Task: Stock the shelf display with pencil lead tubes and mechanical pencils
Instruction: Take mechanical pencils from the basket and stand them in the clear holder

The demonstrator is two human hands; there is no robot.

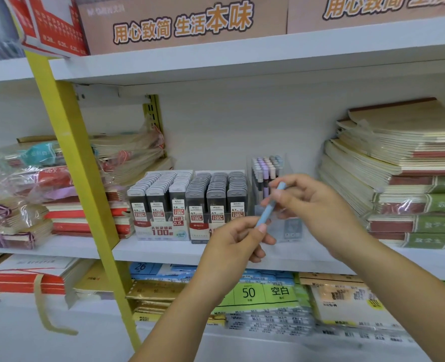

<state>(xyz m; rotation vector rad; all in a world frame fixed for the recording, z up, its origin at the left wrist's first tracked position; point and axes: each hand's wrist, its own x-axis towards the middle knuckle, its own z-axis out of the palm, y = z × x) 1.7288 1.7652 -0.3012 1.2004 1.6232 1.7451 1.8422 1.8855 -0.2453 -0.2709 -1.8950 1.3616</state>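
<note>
A light blue mechanical pencil (268,210) is held tilted between both hands in front of the middle shelf. My left hand (235,242) pinches its lower end and my right hand (312,205) pinches its upper part. Behind them a clear display box (268,176) holds several pastel mechanical pencils standing upright. To its left stand two display trays of lead tubes, one marked 0.5 (161,202) and one marked 0.7 (216,197), both packed with rows of tubes.
Stacks of notebooks fill the shelf at the left (67,212) and the right (404,178). A yellow upright post (85,194) slants across the left. The white shelf board (164,250) runs below; paper packs (265,293) lie on the lower shelf.
</note>
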